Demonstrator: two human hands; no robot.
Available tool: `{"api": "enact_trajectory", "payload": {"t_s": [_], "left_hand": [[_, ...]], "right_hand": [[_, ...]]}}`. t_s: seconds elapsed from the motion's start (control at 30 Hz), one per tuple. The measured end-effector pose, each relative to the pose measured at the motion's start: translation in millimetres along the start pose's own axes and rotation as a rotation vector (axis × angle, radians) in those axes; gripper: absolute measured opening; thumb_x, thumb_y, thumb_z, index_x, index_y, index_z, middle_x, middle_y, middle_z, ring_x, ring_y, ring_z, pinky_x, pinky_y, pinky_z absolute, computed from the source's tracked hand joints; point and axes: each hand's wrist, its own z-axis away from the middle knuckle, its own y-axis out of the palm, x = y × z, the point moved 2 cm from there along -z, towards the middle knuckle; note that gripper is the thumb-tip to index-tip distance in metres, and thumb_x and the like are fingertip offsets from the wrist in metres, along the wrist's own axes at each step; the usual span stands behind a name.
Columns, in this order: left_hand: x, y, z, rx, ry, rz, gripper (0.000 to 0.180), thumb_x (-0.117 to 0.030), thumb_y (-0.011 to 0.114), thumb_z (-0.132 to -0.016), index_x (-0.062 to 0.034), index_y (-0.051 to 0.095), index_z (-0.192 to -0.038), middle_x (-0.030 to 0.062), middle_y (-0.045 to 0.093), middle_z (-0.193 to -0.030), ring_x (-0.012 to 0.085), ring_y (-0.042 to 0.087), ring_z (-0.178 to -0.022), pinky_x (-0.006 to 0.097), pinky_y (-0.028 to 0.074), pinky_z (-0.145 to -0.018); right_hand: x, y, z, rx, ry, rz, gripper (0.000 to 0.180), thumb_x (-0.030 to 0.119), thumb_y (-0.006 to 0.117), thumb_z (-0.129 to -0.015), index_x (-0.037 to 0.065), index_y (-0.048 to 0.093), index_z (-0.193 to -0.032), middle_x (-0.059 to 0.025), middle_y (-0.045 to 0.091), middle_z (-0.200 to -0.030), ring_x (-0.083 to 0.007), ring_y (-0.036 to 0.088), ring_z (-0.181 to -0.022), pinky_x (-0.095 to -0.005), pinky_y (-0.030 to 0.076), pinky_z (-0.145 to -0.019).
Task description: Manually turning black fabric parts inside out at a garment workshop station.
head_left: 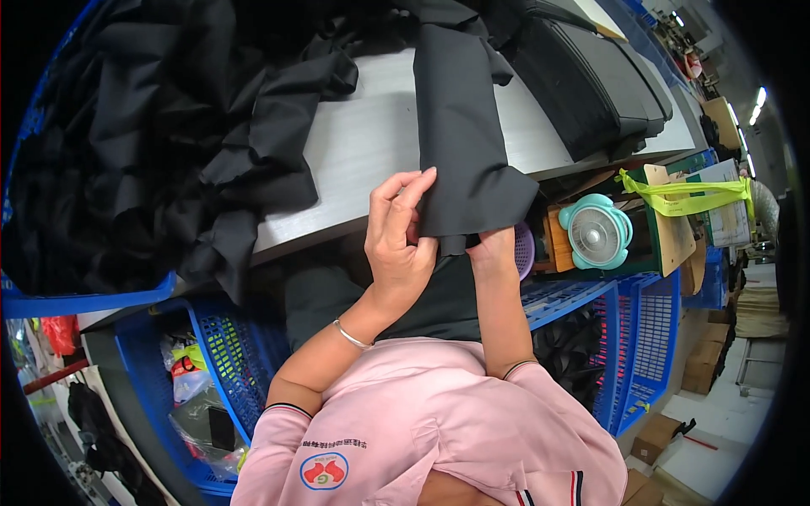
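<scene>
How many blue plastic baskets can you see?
3 at least. One blue plastic lattice basket sits lower left holding bags, two more stand right of the person's right hand. A blue bin edge under the black cloth pile may be another.

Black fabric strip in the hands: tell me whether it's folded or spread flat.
Folded: the black fabric strip lies lengthwise doubled, its layered lower edge pinched by left hand and right hand.

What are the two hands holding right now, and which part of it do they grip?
Both the left hand and the right hand hold a folded black fabric piece by its near bottom edge, where it hangs over the table.
</scene>
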Motion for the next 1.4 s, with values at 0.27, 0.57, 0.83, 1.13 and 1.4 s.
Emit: {"api": "enact_trajectory", "payload": {"t_s": [0.27,0.57,0.83,1.13,1.4], "left_hand": [[-11.2,-3.6,-1.1,-0.015,-0.001,0.039,0.059,0.023,0.063,-0.069,-0.0083,0.072,-0.118,0.0060,0.062,-0.116,0.0137,0.059,-0.088,0.023,0.048,-0.064],[-3.2,-6.8,4.4,0.064,0.031,0.033,0.071,0.021,0.063,-0.061,-0.0092,0.070,-0.125,0.0072,0.060,-0.119,0.0158,0.061,-0.082,0.029,0.053,-0.069],[4.9,-8.2,10.6,0.038,0.012,0.033,0.062,0.021,0.066,-0.067,-0.0083,0.071,-0.123,0.0084,0.061,-0.121,0.0161,0.061,-0.096,0.025,0.051,-0.064],[9.5,-17.7,18.4,0.062,0.009,0.103,0.057,0.014,0.065,-0.072,-0.0015,0.066,-0.128,0.0122,0.059,-0.128,0.0192,0.065,-0.086,0.028,0.056,-0.076],[56.3,-32.5,33.2,-0.077,-0.395,0.034,0.036,0.003,0.055,-0.094,-0.0011,0.066,-0.128,0.0077,0.071,-0.084,0.0072,0.061,-0.065,0.024,0.053,-0.066]], "right_hand": [[-3.1,-1.9,2.3,0.001,-0.001,0.055,0.044,0.028,0.060,-0.099,0.001,0.053,-0.134,-0.0131,0.062,-0.126,-0.0236,0.065,-0.109,-0.0392,0.057,-0.092],[-12.5,-11.7,-1.8,0.091,-0.005,0.022,0.046,0.034,0.052,-0.103,0.001,0.053,-0.134,-0.0121,0.062,-0.126,-0.0223,0.065,-0.109,-0.0362,0.057,-0.093],[-23.7,-12.7,-9.0,0.139,-0.007,-0.031,0.046,0.035,0.051,-0.103,0.001,0.052,-0.135,-0.0123,0.061,-0.128,-0.0228,0.063,-0.112,-0.0369,0.054,-0.096],[-31.8,-7.3,-12.1,-0.250,0.054,0.034,0.048,0.034,0.049,-0.105,0.004,0.046,-0.142,-0.0122,0.057,-0.136,-0.0264,0.058,-0.122,-0.0402,0.051,-0.102],[-5.1,-6.8,-5.5,0.269,0.304,0.155,0.049,0.011,0.060,-0.099,0.005,0.045,-0.145,-0.0070,0.051,-0.144,-0.0212,0.048,-0.133,-0.0386,0.041,-0.111]]}}
